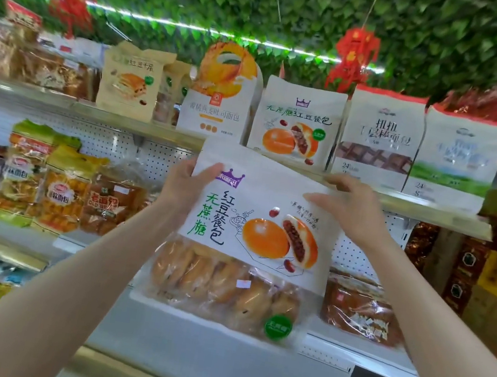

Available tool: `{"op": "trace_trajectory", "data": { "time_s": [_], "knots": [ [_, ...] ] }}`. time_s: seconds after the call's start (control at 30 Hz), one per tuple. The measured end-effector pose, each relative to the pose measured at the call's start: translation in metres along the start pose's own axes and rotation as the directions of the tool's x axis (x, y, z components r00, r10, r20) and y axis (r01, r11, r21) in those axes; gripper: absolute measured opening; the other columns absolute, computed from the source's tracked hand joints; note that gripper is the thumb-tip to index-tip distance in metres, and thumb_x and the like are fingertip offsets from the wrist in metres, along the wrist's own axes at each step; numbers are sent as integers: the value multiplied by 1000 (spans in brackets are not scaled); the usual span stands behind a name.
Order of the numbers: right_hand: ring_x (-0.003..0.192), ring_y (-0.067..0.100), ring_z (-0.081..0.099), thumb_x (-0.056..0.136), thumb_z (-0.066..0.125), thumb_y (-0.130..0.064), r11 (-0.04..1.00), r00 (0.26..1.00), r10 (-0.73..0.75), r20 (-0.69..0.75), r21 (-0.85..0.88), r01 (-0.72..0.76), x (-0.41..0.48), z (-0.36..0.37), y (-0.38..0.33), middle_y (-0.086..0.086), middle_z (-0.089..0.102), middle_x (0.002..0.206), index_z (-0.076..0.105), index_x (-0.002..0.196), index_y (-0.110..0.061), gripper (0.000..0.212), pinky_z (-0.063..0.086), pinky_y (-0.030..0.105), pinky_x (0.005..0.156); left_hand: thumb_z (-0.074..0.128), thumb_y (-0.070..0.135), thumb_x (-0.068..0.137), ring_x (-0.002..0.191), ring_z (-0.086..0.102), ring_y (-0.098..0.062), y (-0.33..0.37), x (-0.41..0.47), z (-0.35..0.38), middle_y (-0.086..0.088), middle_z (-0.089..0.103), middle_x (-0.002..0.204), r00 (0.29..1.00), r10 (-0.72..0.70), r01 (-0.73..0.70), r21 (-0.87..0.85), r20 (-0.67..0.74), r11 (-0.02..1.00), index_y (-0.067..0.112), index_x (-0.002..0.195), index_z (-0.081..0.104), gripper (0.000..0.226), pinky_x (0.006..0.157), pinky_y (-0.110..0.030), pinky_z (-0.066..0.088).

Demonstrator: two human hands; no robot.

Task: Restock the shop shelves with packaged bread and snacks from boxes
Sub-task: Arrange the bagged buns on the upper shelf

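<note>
Around: matching bag upright on top shelf, just behind
Label: 无蔗糖 红豆餐包; purple crown
Fingers: left hand, right hand pinch bread bag top

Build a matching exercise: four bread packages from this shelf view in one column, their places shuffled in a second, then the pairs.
Things
1. tilted bun bag
2. peach-topped bag
3. brown-wrapped loaf
4. yellow packet

Places
A. second shelf, left of both arms
B. held between left hand and right hand
C. top shelf, upright
D. second shelf, just right of the tilted bag

Pairs: 1-B, 2-C, 3-D, 4-A
</note>
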State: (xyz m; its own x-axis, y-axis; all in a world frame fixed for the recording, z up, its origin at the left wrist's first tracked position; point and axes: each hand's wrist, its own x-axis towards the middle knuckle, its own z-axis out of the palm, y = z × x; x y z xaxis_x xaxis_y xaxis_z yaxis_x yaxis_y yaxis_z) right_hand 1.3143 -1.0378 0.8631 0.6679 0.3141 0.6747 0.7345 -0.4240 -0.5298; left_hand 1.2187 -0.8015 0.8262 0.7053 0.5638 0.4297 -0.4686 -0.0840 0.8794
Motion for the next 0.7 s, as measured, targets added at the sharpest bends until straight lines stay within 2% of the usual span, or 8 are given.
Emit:
{"op": "trace_trajectory", "data": {
  "time_s": [0.07,0.13,0.17,0.23,0.3,0.5,0.6,0.7],
  "knots": [
    [120,7,44,72,82,-34,991,998,52,-35,127,-47,-2,-3,5,-12,47,132,41,141,-19,82,40,28,98,61,23,94,58,71,-11,9,6,1,2,73,76,999,24,-25,-39,-31,999,19,88,63,8,46,-22,52],
    [125,14,48,63,82,-44,951,989,146,-32,279,-131,-6,0,14,-4,45,145,26,150,-20,106,45,38,103,63,24,94,57,70,-11,17,12,2,-1,73,77,997,30,-33,-46,-68,998,18,88,63,9,45,-23,52],
    [122,15,51,63,80,-46,926,984,176,-22,342,-158,-7,1,19,-1,48,145,26,150,-20,105,48,37,99,63,25,93,57,70,-11,21,15,5,-1,73,77,996,40,-43,-46,-79,998,18,89,62,9,45,-23,52],
    [113,11,54,75,76,-37,894,979,205,10,405,-192,-9,5,21,0,53,140,35,145,-18,83,48,25,87,64,26,93,57,70,-11,28,21,9,-2,72,78,995,59,-64,-65,-85,996,15,94,62,11,45,-24,52],
    [109,12,56,84,72,-34,883,974,228,5,419,-209,-8,8,25,-1,57,135,45,140,-17,64,44,25,84,64,27,93,59,71,-14,35,27,13,-4,73,82,994,68,-76,-105,-81,992,13,101,62,16,47,-27,54],
    [109,9,53,84,69,-42,818,971,236,-39,548,-177,16,9,15,-12,56,119,44,138,-23,63,36,28,92,65,26,92,64,72,-18,46,50,16,-7,74,87,995,70,-82,-174,-74,981,16,102,64,15,54,-33,59],
    [91,-3,59,87,68,-32,820,972,225,-73,552,-148,34,14,10,-15,63,107,54,124,-20,40,44,19,80,66,25,91,63,72,-17,45,67,13,-8,74,88,995,66,-82,-218,-81,973,16,96,64,11,55,-34,59],
    [92,7,66,89,67,-24,837,954,258,-153,529,-141,54,28,6,-4,71,104,63,117,-14,30,49,19,73,66,25,92,62,71,-14,44,87,5,-8,73,90,994,89,-102,-232,-65,967,12,103,64,17,50,-28,56]
  ]
}}
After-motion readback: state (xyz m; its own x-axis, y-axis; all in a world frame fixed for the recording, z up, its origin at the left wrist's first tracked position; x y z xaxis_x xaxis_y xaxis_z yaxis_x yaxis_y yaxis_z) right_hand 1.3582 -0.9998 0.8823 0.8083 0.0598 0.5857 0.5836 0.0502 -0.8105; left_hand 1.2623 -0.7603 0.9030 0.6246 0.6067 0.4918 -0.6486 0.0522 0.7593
